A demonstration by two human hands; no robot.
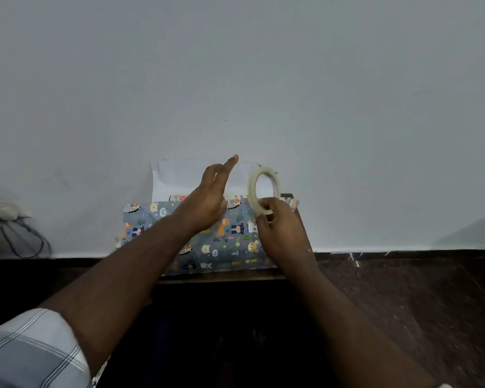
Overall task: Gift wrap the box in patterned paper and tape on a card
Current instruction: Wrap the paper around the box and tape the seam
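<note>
Right hand (277, 228) pinched the tape roll (264, 190) at its lower rim, thumb and fingers curled round it, roll standing upright on edge above the fingertips with its open ring facing the camera. Roll was pale, translucent-looking, edges slightly blurred.

Left hand (212, 200) held nothing. Its fingers (230, 163) were straight and stretched out, pointing up and away toward the wall (235, 65), palm side turned toward the right hand. Gap between left fingers and tape roll was small; they were apart, not touching.

Box (207, 242) lay under and just beyond both hands, covered on its near face with patterned paper (227, 247), blue-grey with cartoon animals. Left wrist crossed over the box's middle; right hand overlapped its right end. Could not tell whether either hand touched the paper. Past the left fingers, a white flap of paper (177, 177) stood up behind the box against the wall, plain side showing. Strip of printed box top showed between flap and patterned face, too small to read.

Box sat on a dark table (403, 303) at its far edge by the wall. Checked sleeve (25, 351) on left arm at bottom left. Wall socket with cable (20, 233) far left of left fingers.
</note>
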